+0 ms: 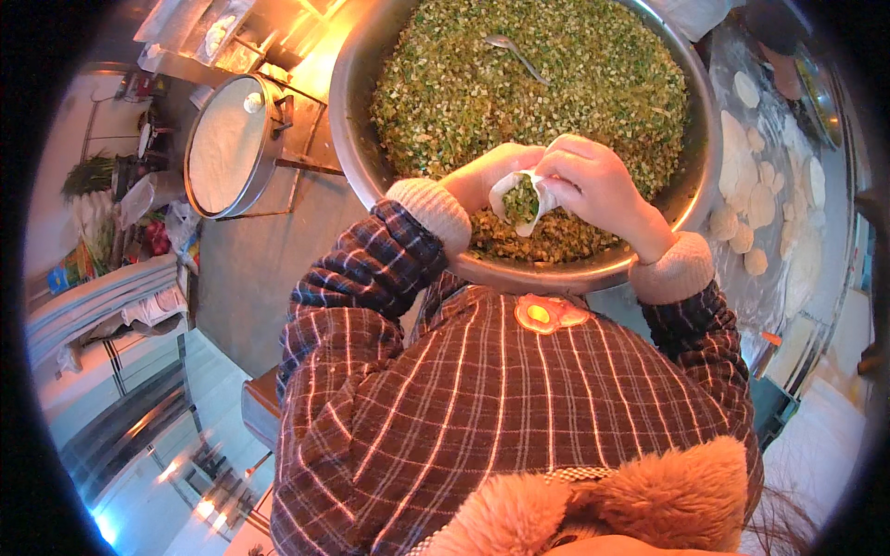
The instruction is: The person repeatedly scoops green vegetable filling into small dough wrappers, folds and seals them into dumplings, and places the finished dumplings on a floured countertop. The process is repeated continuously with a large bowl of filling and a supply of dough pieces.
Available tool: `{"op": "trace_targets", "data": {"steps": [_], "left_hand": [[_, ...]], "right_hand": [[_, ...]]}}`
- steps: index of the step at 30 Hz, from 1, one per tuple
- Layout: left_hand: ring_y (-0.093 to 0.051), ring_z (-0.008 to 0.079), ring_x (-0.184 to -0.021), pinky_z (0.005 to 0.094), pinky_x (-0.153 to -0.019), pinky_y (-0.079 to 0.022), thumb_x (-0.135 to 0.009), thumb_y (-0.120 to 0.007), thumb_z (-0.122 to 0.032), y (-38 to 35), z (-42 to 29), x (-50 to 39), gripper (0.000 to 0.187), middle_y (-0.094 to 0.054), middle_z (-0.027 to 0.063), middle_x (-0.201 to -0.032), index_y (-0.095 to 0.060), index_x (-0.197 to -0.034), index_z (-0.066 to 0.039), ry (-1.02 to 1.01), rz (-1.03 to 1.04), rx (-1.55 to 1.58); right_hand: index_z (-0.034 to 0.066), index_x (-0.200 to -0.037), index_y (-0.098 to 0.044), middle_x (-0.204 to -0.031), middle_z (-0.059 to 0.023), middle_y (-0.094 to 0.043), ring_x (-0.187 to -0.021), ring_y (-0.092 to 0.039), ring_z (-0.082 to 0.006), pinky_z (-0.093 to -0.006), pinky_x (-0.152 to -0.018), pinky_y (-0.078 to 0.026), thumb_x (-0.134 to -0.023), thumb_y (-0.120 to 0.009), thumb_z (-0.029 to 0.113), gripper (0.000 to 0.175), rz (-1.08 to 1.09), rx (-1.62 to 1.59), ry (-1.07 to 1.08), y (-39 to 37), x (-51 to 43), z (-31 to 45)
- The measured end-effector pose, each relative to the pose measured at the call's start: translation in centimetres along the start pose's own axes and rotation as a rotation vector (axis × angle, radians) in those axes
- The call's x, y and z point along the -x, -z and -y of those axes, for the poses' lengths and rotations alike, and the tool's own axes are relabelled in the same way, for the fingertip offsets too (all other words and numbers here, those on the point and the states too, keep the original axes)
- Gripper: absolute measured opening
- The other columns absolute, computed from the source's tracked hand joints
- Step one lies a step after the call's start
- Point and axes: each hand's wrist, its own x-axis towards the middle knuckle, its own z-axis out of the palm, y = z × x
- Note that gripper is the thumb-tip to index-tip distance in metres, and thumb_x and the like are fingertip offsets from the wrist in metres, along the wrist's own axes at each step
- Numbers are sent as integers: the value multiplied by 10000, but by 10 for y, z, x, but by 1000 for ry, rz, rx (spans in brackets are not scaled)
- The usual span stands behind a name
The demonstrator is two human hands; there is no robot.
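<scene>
Both of my hands are over the near side of a large metal basin (356, 149) full of chopped green filling (480, 90). Between them is a thin white dough wrapper (539, 208), cupped around some filling and still gaping at the top. My left hand (490, 170) supports it from the left, its fingers partly hidden behind the dough. With thumb and fingers, my right hand (591, 170) pinches the wrapper's right edge. A metal spoon (518, 57) lies on the filling, toward the basin's far side.
On the left, a round steamer tray (222, 156) lined with cloth holds one white bun (253, 103). A floured worktable (737, 306) on the right carries flattened dough rounds (763, 205) and dough balls (755, 262). Green vegetables (90, 174) and bags are at the far left.
</scene>
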Motion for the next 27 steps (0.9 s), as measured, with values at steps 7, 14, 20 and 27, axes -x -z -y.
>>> {"op": "trace_targets", "data": {"steps": [7, 14, 20, 27], "left_hand": [[-638, 239, -945, 343, -708, -557, -945, -528, -305, 22, -32, -15, 362, -633, 151, -1056, -541, -1166, -19, 281, 84, 976], [-666, 338, -920, 425, -630, -607, -931, -504, -402, -11, -27, 9, 485, -617, 189, -1141, -486, -1278, -64, 175, -332, 1079], [-677, 293, -797, 362, -484, -562, -930, -517, -381, -10, -27, 5, 419, -643, 161, -1024, -524, -1191, -54, 270, -265, 1210], [-679, 214, -691, 267, -409, -541, -962, -427, -470, -20, -38, 8, 449, -676, 133, -924, -574, -1127, -79, 332, -210, 1124]], "right_hand": [[36, -844, -641, -797, -77, -609, -748, -623, -225, -338, -680, -511, -775, -697, 97, 108, -142, -5, -197, 12, -4, -9], [29, -867, -643, -781, -34, -602, -750, -601, -118, -282, -651, -499, -783, -700, 55, 104, -244, -240, -290, 26, 8, -22], [37, -923, -642, -860, -73, -600, -688, -574, -185, -297, -627, -486, -753, -704, 49, 181, -261, -72, -22, 18, 3, -26], [40, -930, -615, -871, -110, -615, -761, -616, -275, -359, -683, -507, -782, -677, 67, 163, -216, -8, 10, 14, 6, -5]]}}
